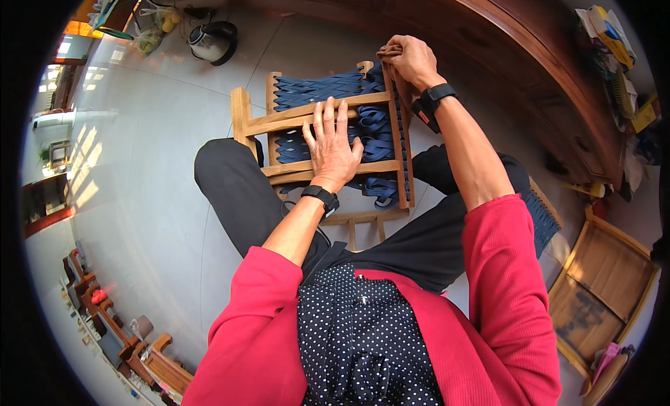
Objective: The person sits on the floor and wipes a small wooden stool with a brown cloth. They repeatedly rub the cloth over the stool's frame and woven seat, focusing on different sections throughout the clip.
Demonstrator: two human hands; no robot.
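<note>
A wooden folding stool frame (319, 169) lies across my lap, with a seat of woven dark blue straps (319, 92) under its legs. My left hand (334, 147) rests on the frame, palm down and fingers apart, the fingertips over a wooden leg bar (293, 118). Loose loops of blue strap (377, 139) bunch between the weave and the right-hand rail (398, 144), along which strap shows at intervals. At that rail's upper end is my right hand (411, 59), its fingers curled together. What they pinch, if anything, is hidden.
A wooden cabinet (502, 50) curves along the top and right. On the tiled floor stands an electric kettle (212, 42). Another blue-woven piece (542, 217) sits beyond my right knee, near a shallow wooden frame panel (602, 280). Wooden furniture (162, 366) is at lower left.
</note>
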